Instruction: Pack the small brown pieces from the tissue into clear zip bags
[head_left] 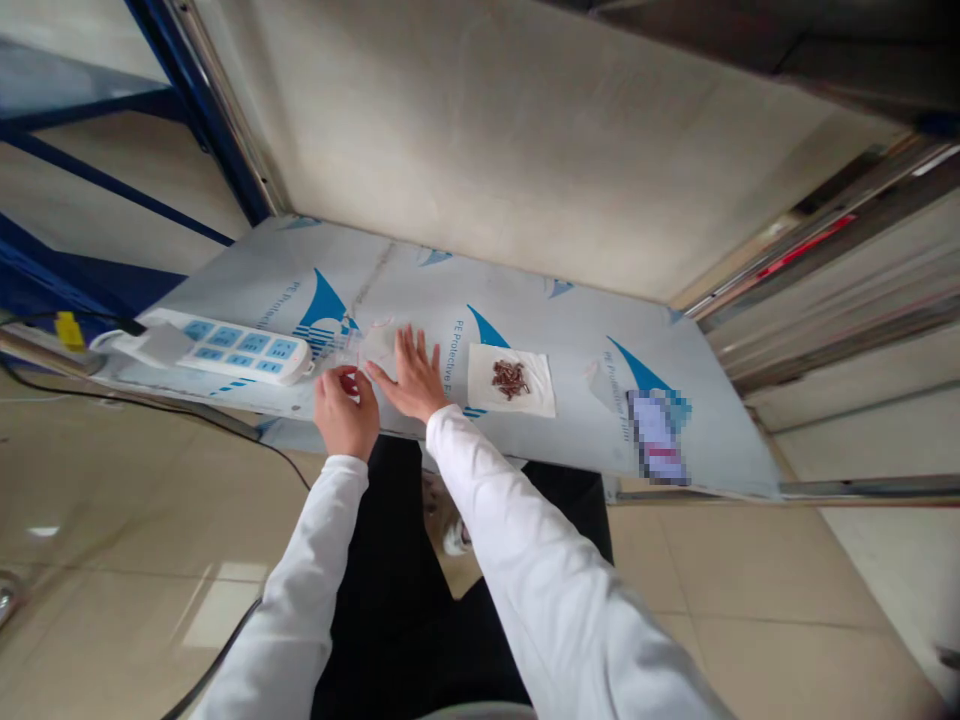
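Note:
My left hand (346,412) is at the front edge of the film-covered shelf, its fingers curled into a pinch. Something small and reddish shows at the fingertips, too unclear to name. Beside it my right hand (414,375) lies with fingers spread, palm down, on or just over a clear plastic bag (375,340). The bag rests on the shelf, partly covered by both hands. To the right of my right hand, a white paper napkin (540,400) carries a small pile of brown screw-like pieces (510,379).
A white power strip (251,350) with a plugged-in adapter (161,343) lies at the left, its black cable running off the shelf. A pixelated, phone-shaped object (660,440) lies at the right. Blue rack posts (199,110) stand at the left; a pale panel (480,130) closes the back.

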